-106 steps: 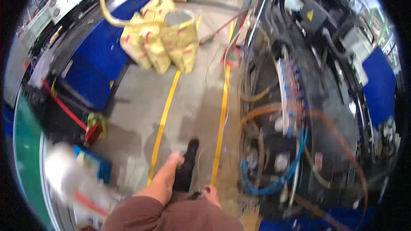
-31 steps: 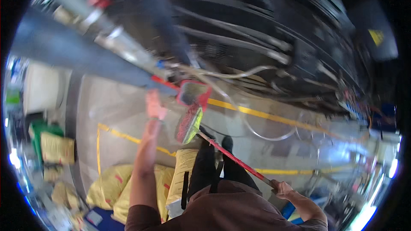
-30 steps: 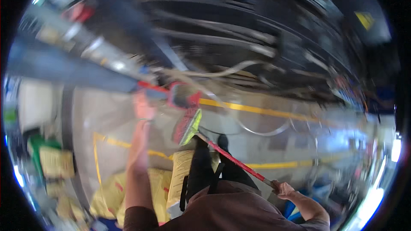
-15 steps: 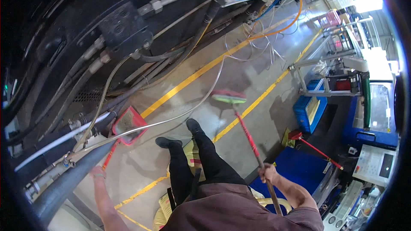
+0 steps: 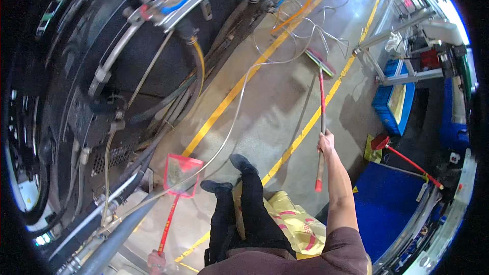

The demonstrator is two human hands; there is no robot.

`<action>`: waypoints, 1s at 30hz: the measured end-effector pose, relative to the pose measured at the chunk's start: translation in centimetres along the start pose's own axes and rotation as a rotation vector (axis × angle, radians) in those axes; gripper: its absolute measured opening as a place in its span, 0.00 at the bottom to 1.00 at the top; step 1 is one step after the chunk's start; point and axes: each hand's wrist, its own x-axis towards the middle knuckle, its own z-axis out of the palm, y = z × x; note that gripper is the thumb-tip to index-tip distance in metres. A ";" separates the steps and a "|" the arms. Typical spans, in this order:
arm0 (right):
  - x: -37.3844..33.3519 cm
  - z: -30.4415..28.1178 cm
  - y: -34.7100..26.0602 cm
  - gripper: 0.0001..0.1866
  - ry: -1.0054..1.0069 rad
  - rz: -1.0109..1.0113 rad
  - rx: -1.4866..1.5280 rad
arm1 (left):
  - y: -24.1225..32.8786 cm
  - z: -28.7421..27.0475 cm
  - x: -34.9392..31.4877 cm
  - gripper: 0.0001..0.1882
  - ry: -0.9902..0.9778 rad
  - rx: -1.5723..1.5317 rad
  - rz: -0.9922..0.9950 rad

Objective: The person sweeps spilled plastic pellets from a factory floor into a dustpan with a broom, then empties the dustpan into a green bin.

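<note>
My right hand (image 5: 326,143) is closed round the shaft of a broom (image 5: 323,99), its arm stretched forward. The broom has a red and bare-metal shaft with a red end cap. Its pink and green head (image 5: 321,63) rests on the floor beside the right yellow line, close to some loose pale tubing. Low at the left, my left hand (image 5: 156,261) grips the red handle of a long-handled dustpan (image 5: 183,189). The dustpan's red-rimmed pan lies near the machine's base, and a clear hose crosses in front of it. Some grey debris seems to show in the pan.
A dark machine (image 5: 214,35) with hoses and valves lines the left. One clear hose (image 5: 237,107) runs across the floor. Yellow sacks (image 5: 295,219) lie beside my legs. On the right are a blue crate (image 5: 379,103), another red dustpan (image 5: 379,142), a blue platform (image 5: 382,198) and a metal frame (image 5: 374,61).
My right arm has reached forward, carrying the broom head farther away and to the right. The view has shifted, and the left hand and dustpan appear lower and more to the right.
</note>
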 end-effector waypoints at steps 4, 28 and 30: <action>2.8 4.3 -1.0 0.16 0.156 -0.290 -0.260 | 2.8 -0.8 -0.3 0.14 0.047 -0.139 0.190; -47.4 1.1 17.1 0.27 -0.145 -0.087 -0.259 | 1.4 -5.9 8.5 0.18 -0.089 -0.130 0.393; -44.7 0.5 17.8 0.26 0.013 0.004 -0.408 | 0.7 -6.0 8.5 0.19 -0.105 -0.062 0.388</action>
